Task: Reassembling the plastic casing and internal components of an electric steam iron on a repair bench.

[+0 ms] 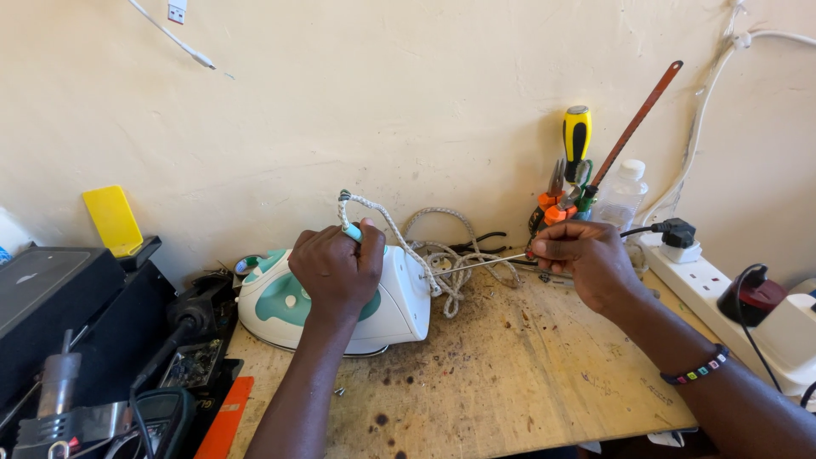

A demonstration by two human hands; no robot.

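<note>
A: Hands first. What did each grip enclose?

B: Left hand (337, 268) lay on top of a white and teal plastic clothes iron (331, 302), fingers curled shut around its handle. Right hand (580, 259) was pinched closed on the handle end of a thin metal screwdriver (480, 263), whose shaft ran level towards the left, its tip at the rear face of the iron.

A: Where did the iron rest?

B: Iron sat on a worn, stained wooden table (510, 374), near its back-left part, close to a cream plaster wall (382, 102). Its white braided cord (433, 251) rose from the rear of the handle beside the left hand, then fell in loose loops on the table between the two hands.

A: What surrounded the work?

B: Behind the right hand stood a cluster of tools: a yellow and black screwdriver handle (576, 132), orange-handled pliers (554, 200), a rusty brown saw blade (637, 123) leaning on the wall, and a clear plastic bottle (622, 194). A white power strip (705, 285) lay along the right edge, carrying a black plug (676, 231). At the left were a yellow plastic card (113, 219) against the wall and a black box (51, 293). A beaded bracelet (695, 371) circled the right wrist.
</note>
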